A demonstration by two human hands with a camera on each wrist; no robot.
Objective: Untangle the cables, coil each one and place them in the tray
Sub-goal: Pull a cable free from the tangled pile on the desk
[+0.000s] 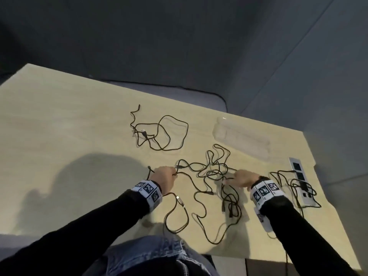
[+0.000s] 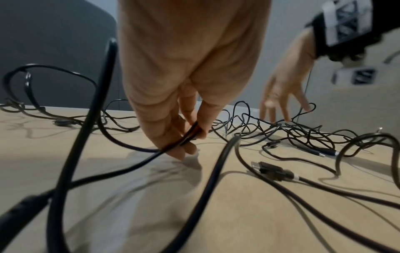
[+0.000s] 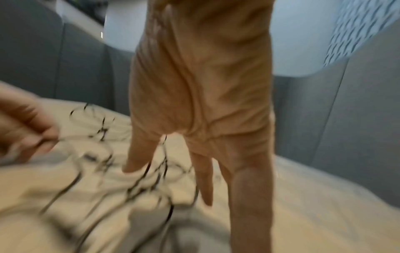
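Several thin black cables lie in a tangle (image 1: 215, 172) on the light wooden table (image 1: 69, 120). My left hand (image 1: 164, 176) pinches one black cable (image 2: 188, 135) between thumb and fingers at the tangle's left side. My right hand (image 1: 241, 179) hovers with straight, spread fingers (image 3: 205, 179) over the tangle's right part, fingertips at the strands. A separate loose cable (image 1: 159, 132) lies farther back. A clear plastic tray (image 1: 243, 136) sits at the back right, hard to make out. The right wrist view is blurred.
A white power strip (image 1: 300, 180) lies at the table's right edge with more black cable (image 1: 294, 186) looped over it. Cable ends with plugs (image 2: 272, 169) trail toward the near edge. Grey upholstered seating (image 1: 179, 46) stands beyond the table.
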